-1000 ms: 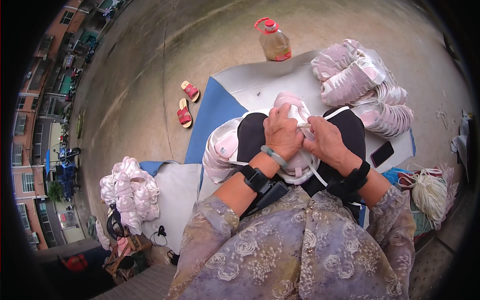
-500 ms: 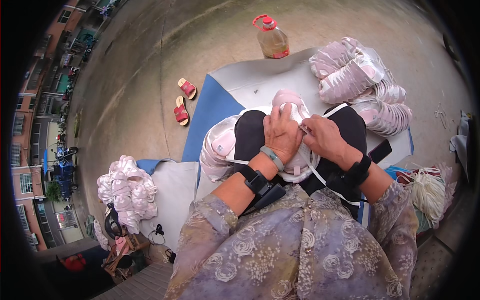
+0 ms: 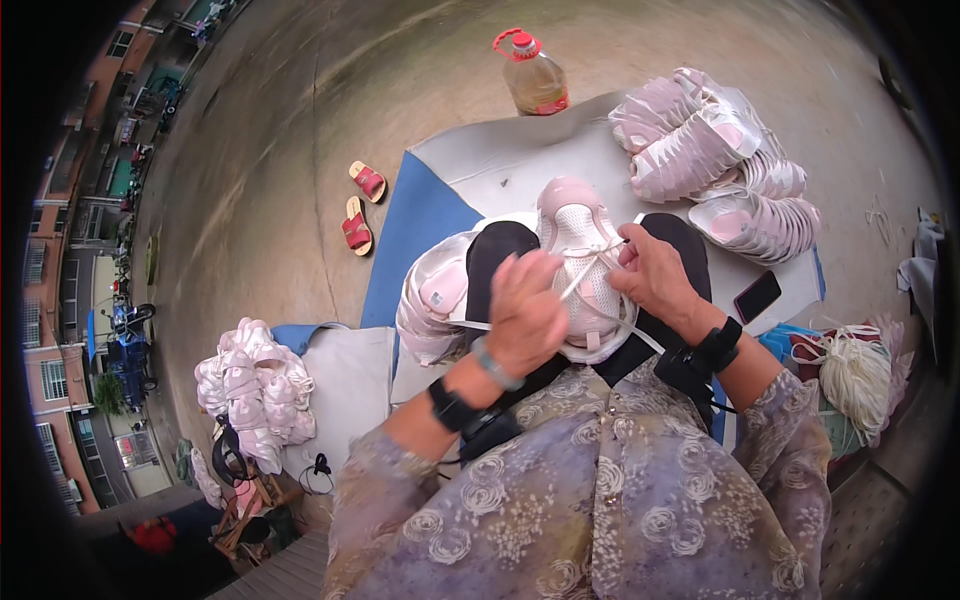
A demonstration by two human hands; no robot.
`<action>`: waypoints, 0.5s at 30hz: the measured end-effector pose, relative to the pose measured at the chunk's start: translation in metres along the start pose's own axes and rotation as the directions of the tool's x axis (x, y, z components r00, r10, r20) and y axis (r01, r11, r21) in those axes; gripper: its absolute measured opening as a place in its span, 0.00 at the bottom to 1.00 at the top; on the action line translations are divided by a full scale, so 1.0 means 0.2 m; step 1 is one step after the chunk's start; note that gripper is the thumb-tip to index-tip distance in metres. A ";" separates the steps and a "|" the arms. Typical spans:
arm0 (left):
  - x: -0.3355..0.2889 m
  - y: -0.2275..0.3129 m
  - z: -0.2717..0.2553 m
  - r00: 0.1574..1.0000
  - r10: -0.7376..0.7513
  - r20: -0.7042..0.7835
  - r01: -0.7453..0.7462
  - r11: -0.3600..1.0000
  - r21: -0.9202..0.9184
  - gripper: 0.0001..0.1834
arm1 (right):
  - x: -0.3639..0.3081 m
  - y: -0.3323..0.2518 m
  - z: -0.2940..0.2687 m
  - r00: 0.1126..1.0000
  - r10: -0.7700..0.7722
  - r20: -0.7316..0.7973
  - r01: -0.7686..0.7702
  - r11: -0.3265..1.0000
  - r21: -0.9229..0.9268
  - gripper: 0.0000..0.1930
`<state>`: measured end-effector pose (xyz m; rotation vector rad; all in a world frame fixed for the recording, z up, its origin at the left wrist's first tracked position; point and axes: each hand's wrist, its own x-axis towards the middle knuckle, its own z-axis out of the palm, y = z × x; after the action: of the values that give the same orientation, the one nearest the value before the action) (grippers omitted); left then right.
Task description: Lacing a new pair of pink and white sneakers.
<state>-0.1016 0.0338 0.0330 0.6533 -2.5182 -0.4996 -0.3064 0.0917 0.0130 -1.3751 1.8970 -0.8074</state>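
Note:
On my lap lies a pink and white shoe upper [image 3: 577, 222] with a perforated white tongue and pink toe-shaped end. A white shoelace [image 3: 577, 283] crosses its middle, running taut to my left hand [image 3: 522, 312]. That hand is raised left of the upper, curled and smeared by motion. Right of the upper, my right hand [image 3: 655, 272] pinches the lace near the eyelets, its fingertips close together. Another lace length trails down toward my right wrist. Beside my left knee rests a nested bundle of similar uppers [image 3: 437, 297].
Stacked pink and white uppers [image 3: 700, 150] lie at the far right of the mat [image 3: 480, 165], near a phone [image 3: 757, 297]. A hank of white laces [image 3: 857, 380] sits right. Farther off are an oil jug [image 3: 535, 80], red sandals [image 3: 357, 228] and another upper pile [image 3: 255, 390].
My left hand has lifted off the upper and moved left and down, uncovering the tongue and crossed laces. My right hand has shifted slightly right, still pinching.

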 end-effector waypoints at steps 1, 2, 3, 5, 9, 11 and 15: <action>-0.09 -0.04 -0.06 0.998 -0.038 0.059 0.037 0.999 0.014 0.05 | -0.01 0.00 0.00 1.000 -0.002 0.000 0.002 1.000 0.003 0.27; -0.19 -0.10 -0.10 0.986 -0.141 0.086 0.143 0.990 -0.015 0.04 | -0.01 0.01 0.01 1.000 0.031 0.000 -0.031 0.999 0.035 0.28; -0.32 -0.19 -0.15 0.979 -0.193 0.062 0.191 0.981 0.029 0.05 | -0.01 0.01 0.01 0.998 0.061 0.001 -0.061 0.996 0.070 0.28; -0.63 -0.39 -0.25 0.879 -0.477 0.025 0.478 0.877 -0.049 0.06 | 0.00 0.00 0.03 0.997 0.079 0.002 -0.079 0.993 0.088 0.30; -1.42 -0.70 -0.46 0.367 -0.923 0.116 0.696 0.355 0.624 0.13 | 0.01 -0.01 0.05 0.996 0.088 -0.015 -0.087 0.994 0.072 0.35; -1.64 -0.73 -0.45 0.272 -0.959 0.075 0.643 0.239 0.727 0.14 | 0.04 -0.02 0.05 0.995 0.092 0.029 -0.093 0.993 0.068 0.35; -1.56 -0.74 -0.34 0.160 -0.972 0.172 0.699 0.235 0.676 0.16 | 0.11 0.06 0.02 0.991 0.084 0.104 -0.102 0.979 0.179 0.28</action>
<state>0.2268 0.0629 -0.0919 2.6731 -2.4545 -0.5078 -0.3143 0.0733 -0.0023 -1.1829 1.7529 -0.8328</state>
